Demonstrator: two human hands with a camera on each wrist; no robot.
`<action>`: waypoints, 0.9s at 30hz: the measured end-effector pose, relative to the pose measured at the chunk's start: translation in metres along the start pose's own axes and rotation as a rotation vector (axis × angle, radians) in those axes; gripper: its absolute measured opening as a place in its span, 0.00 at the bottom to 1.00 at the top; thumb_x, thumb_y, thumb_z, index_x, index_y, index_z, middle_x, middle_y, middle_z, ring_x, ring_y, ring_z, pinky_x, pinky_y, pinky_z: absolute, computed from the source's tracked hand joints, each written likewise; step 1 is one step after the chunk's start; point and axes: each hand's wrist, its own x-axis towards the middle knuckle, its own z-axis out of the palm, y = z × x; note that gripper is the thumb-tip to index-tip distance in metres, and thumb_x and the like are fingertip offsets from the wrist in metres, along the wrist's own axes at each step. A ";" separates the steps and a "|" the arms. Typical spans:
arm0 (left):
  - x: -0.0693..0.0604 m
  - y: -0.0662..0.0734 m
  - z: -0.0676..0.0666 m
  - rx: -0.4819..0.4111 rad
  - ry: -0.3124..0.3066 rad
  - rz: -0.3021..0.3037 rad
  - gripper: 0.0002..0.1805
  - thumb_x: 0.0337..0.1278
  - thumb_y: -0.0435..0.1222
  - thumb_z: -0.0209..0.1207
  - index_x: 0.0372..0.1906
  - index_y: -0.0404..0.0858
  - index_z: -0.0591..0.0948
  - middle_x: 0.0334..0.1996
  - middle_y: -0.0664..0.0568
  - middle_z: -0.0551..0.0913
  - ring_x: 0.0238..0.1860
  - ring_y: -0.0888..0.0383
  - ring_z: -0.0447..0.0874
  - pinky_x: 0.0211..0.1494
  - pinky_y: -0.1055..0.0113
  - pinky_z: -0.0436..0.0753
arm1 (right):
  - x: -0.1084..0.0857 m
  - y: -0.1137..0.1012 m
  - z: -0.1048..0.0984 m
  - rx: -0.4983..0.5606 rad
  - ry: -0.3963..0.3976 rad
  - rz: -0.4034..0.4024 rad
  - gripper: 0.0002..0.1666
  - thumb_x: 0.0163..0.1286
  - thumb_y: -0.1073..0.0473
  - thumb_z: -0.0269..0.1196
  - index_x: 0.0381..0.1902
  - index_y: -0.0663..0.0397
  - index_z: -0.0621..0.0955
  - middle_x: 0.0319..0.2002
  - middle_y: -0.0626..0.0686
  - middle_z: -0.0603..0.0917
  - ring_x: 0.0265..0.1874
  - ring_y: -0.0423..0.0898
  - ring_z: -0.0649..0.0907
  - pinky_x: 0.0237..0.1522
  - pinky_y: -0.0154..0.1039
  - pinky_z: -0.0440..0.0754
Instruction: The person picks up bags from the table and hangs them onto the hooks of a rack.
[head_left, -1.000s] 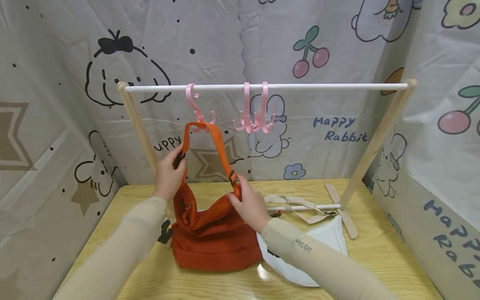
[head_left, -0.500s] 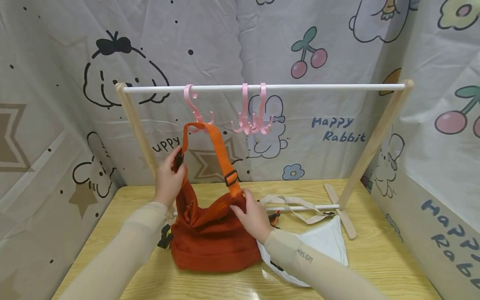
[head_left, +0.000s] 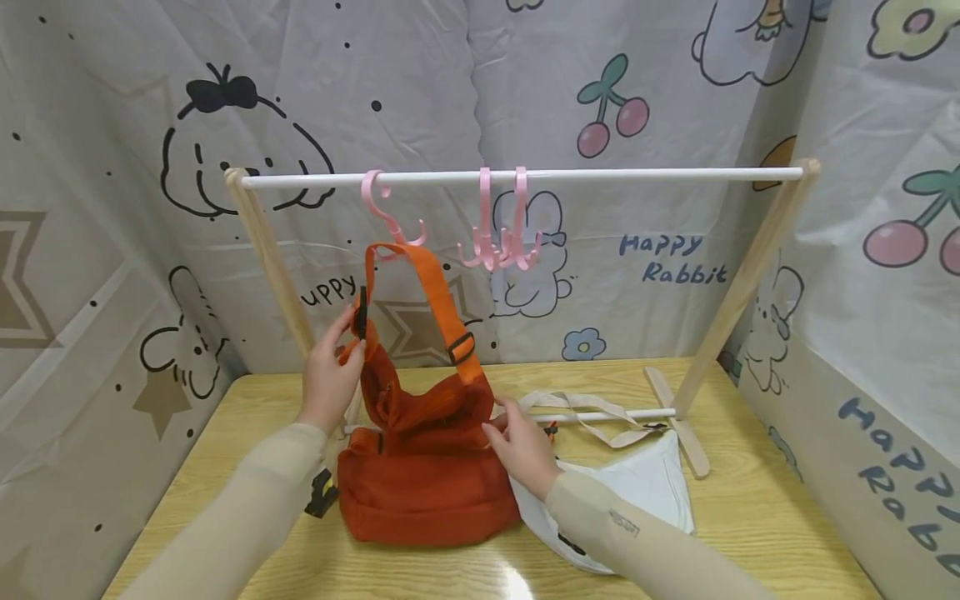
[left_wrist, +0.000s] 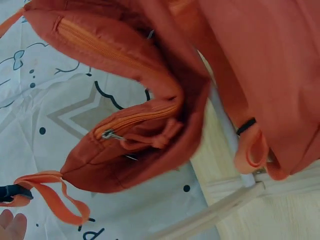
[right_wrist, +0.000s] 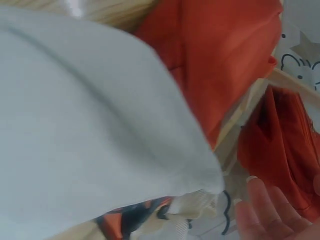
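Observation:
An orange-red zippered bag (head_left: pixel 427 408) hangs from the left pink hook (head_left: pixel 390 225) by its orange strap (head_left: pixel 438 292). My left hand (head_left: pixel 327 385) is beside the black strap buckle (head_left: pixel 362 312); in the left wrist view its fingertips (left_wrist: pixel 12 227) lie just below the buckle, apart from it. At the bag's lower right, my right hand (head_left: pixel 522 446) has fingers extended, holding nothing in the right wrist view. Another orange-red bag body (head_left: pixel 427 496) rests on the table in front, overlapping the hanging one in the head view.
Two more pink hooks (head_left: pixel 502 242) hang mid-rod on the white rod (head_left: pixel 637 174) between wooden posts (head_left: pixel 738 304). A white bag (head_left: pixel 645 487) with a cream strap (head_left: pixel 592 407) lies on the wooden table (head_left: pixel 247 483) at right. A black buckle (head_left: pixel 322 493) lies left.
My right hand has let go of the bag's right side and moved slightly down and right. The left hand has loosened from the buckle. The hanging bag's side has shifted clear of the right fingers.

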 end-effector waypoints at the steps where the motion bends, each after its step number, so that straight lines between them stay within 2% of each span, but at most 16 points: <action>1: -0.001 -0.001 -0.001 0.007 0.006 0.008 0.27 0.65 0.25 0.52 0.70 0.33 0.67 0.68 0.41 0.68 0.65 0.44 0.68 0.60 0.50 0.72 | -0.001 0.003 0.000 0.010 -0.001 0.002 0.25 0.71 0.56 0.60 0.62 0.60 0.71 0.38 0.51 0.84 0.30 0.45 0.81 0.34 0.42 0.78; 7: -0.009 -0.008 -0.005 0.033 0.011 0.029 0.26 0.65 0.24 0.53 0.67 0.28 0.68 0.65 0.35 0.70 0.65 0.42 0.67 0.62 0.49 0.71 | -0.006 0.014 -0.004 -0.024 0.020 -0.003 0.23 0.71 0.58 0.60 0.60 0.61 0.72 0.37 0.52 0.85 0.31 0.46 0.83 0.34 0.43 0.79; 11: -0.014 -0.012 -0.006 0.053 -0.020 0.008 0.26 0.65 0.25 0.53 0.67 0.28 0.68 0.65 0.35 0.70 0.65 0.41 0.67 0.62 0.48 0.70 | -0.007 0.021 -0.007 -0.063 0.038 0.007 0.23 0.70 0.58 0.60 0.59 0.62 0.73 0.35 0.51 0.86 0.31 0.46 0.83 0.34 0.43 0.79; 16: -0.021 -0.015 -0.005 0.054 -0.070 -0.029 0.26 0.67 0.26 0.53 0.68 0.29 0.67 0.65 0.34 0.69 0.65 0.41 0.66 0.64 0.47 0.68 | -0.008 0.026 -0.012 -0.079 0.075 -0.024 0.21 0.69 0.60 0.61 0.57 0.64 0.74 0.35 0.53 0.86 0.31 0.49 0.85 0.36 0.46 0.80; 27: -0.040 -0.028 0.002 0.043 -0.090 -0.026 0.24 0.66 0.26 0.54 0.66 0.27 0.69 0.61 0.31 0.72 0.64 0.40 0.67 0.62 0.47 0.69 | -0.011 0.032 -0.016 -0.086 0.088 -0.012 0.21 0.68 0.59 0.62 0.55 0.62 0.74 0.34 0.52 0.87 0.29 0.47 0.84 0.34 0.45 0.78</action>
